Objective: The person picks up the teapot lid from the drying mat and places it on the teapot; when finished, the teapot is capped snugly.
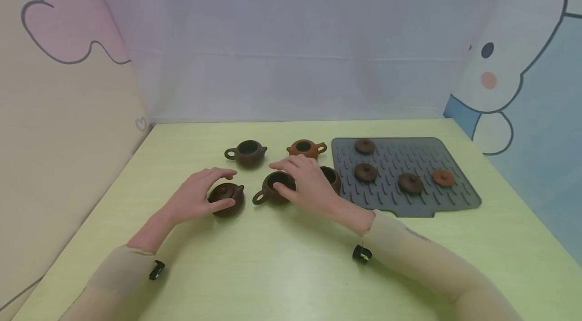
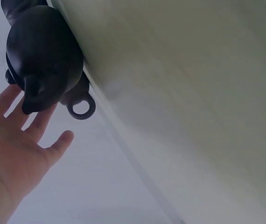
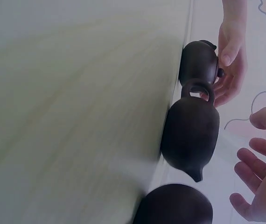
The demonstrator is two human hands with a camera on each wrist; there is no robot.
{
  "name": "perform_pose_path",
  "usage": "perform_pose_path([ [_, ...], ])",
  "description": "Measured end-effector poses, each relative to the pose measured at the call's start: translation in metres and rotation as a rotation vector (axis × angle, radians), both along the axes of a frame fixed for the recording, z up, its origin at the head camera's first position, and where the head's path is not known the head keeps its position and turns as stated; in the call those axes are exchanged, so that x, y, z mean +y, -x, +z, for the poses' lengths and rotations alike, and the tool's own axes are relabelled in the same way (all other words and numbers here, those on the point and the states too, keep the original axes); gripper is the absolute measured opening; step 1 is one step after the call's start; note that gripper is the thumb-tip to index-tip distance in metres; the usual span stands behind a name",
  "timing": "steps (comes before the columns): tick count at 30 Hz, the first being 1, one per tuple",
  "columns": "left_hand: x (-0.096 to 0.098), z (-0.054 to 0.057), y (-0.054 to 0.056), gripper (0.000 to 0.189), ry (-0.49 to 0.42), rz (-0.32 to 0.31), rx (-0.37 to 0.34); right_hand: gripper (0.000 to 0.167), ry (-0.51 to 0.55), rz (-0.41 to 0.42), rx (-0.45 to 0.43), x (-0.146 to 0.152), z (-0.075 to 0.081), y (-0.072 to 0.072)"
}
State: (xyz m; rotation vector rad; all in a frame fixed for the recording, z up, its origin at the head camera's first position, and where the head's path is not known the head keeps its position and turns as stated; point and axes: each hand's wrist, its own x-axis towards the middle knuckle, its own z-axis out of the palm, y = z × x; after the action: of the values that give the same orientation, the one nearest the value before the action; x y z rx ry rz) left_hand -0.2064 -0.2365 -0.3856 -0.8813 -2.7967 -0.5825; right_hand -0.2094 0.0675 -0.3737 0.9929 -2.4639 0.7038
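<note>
My left hand (image 1: 193, 197) is beside a dark brown teapot (image 1: 229, 212) that has its lid on, with thumb and fingers spread about it. In the left wrist view these fingers look fairly straight, behind the teapot's spout and lid knob. Over a second dark teapot (image 1: 272, 197), which has no lid and points its handle to the left, hovers my right hand (image 1: 311, 187). Its fingers are loosely bent with nothing between them, and they stand apart from the pot in the right wrist view. A third lidless dark teapot (image 1: 335, 179) is partly hidden behind the right hand.
Farther back stand a lidless dark teapot (image 1: 250, 159) and an orange-brown lidless teapot (image 1: 305, 149). On the right, a grey ridged mat (image 1: 386, 202) bears several loose lids, including dark ones (image 1: 411, 183) and one orange-brown lid (image 1: 443, 177). Printed cloth walls enclose the pale table (image 1: 273, 270).
</note>
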Motion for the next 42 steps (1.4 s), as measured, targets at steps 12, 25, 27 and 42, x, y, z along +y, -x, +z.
perform_pose_path([
  [12,0.028,0.004,0.001,0.065,0.034,0.04,0.063,0.049,0.043,-0.018,0.061,0.035,0.001,-0.006],
  [25,0.056,0.006,0.005,0.067,0.064,0.023,0.053,0.054,0.07,-0.081,0.084,0.075,0.003,-0.012],
  [27,0.059,0.006,0.006,0.067,0.07,0.018,0.056,0.055,0.071,-0.093,0.09,0.081,0.003,-0.012],
  [42,0.078,0.003,0.012,0.067,0.13,-0.004,0.034,0.055,0.059,-0.163,0.122,0.127,-0.004,0.002],
])
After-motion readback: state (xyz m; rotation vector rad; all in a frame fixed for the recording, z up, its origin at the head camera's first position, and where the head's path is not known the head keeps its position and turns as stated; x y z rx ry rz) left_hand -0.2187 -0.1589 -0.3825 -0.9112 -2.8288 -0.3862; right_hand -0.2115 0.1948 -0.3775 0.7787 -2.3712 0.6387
